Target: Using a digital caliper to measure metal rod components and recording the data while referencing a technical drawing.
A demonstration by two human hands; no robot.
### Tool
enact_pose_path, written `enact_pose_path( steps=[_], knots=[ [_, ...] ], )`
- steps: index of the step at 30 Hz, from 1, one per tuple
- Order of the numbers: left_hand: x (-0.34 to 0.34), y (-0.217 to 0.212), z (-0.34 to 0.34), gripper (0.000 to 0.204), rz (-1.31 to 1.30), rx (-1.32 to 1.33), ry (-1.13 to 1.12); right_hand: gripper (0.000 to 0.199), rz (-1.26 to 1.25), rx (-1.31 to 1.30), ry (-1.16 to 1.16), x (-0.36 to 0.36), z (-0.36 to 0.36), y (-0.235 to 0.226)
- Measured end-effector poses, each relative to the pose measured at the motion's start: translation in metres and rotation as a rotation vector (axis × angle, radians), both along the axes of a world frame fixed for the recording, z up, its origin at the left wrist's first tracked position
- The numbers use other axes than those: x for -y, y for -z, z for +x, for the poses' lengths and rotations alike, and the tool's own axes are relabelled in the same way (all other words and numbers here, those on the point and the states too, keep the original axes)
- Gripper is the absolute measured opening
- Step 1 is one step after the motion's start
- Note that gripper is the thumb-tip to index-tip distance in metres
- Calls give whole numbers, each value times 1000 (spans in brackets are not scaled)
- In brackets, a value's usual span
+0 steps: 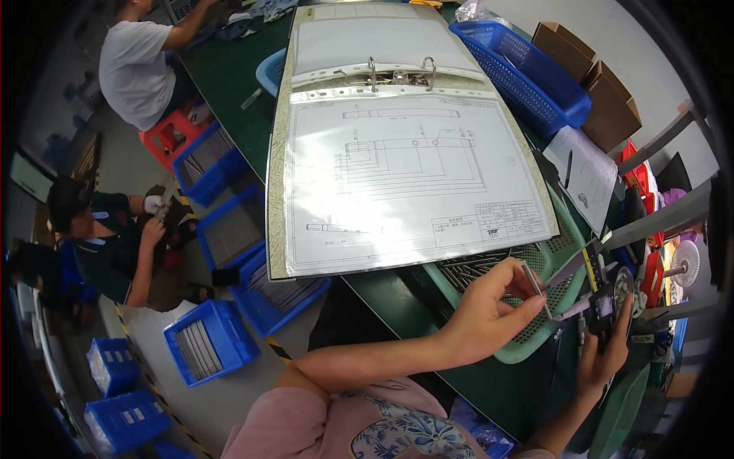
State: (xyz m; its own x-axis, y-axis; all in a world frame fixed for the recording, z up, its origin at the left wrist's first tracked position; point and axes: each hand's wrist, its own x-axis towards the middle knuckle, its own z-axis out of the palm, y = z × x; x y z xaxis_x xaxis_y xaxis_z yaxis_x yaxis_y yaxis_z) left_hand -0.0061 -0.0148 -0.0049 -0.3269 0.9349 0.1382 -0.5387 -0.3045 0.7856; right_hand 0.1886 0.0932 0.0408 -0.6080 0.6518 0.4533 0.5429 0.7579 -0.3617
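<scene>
My left hand (489, 310) pinches a small flat metal strip (534, 281) between thumb and fingers, just above a light green perforated basket (562, 252) that holds several dark metal parts. My right hand (604, 348) grips a dial caliper (608, 287), with its jaws pointing toward the strip. An open ring binder (397, 145) with a technical drawing in a clear sleeve lies on the dark green table (229, 69), overlapping the basket's far side.
A blue plastic basket (527, 69) and brown cardboard boxes (604, 92) sit at the far right. Blue bins (206, 340) of metal strips stand on the floor at left. Two other people sit at left, one on a red stool (172, 138). A small fan (684, 264) is at right.
</scene>
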Motion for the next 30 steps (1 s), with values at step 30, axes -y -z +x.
enact_pose_path(
  steps=[30],
  knots=[
    [32, -21, -65, 38, -401, -1545, -766, 60, 82, -9, 32, -10, 1, 6]
  ],
)
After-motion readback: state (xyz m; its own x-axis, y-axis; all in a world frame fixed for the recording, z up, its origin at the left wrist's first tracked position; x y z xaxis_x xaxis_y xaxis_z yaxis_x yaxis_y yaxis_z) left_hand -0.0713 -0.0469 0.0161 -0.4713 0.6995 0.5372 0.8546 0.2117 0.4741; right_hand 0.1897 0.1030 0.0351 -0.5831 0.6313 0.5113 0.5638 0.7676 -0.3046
